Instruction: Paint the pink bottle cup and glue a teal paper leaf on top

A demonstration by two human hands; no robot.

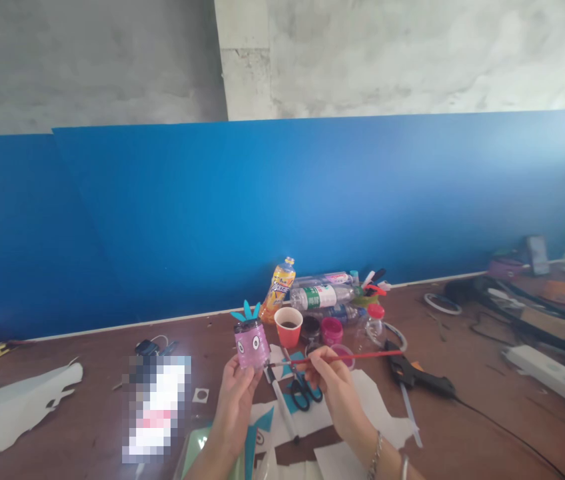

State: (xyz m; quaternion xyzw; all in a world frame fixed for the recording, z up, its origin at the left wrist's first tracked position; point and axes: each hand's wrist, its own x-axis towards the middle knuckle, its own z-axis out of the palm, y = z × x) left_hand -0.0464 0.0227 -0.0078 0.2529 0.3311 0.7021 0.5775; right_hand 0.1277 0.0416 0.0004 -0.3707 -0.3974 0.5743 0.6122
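My left hand [236, 393] grips a small purple painted cup [252, 345] by its lower part. Two paper eyes are on the cup's side, and blue leaf-like pieces [247, 311] stand up from its dark rim. Between the fingers of my right hand [330, 380] is a thin red paintbrush [362, 357], held almost level. Its tip points left and lies at the cup's lower right side; whether it touches cannot be made out. Below my right hand are black-handled scissors [300, 396], and a white marker pen [282, 404] lies between my hands.
A red paper cup [288, 335], paint jars [332, 331] and several plastic bottles [322, 295] stand or lie behind my hands. To the right is a black glue gun [415, 375] with its cord, then a white power strip [557, 383]. Paper scraps [367, 400] lie underneath. A blue partition [262, 200] borders the table.
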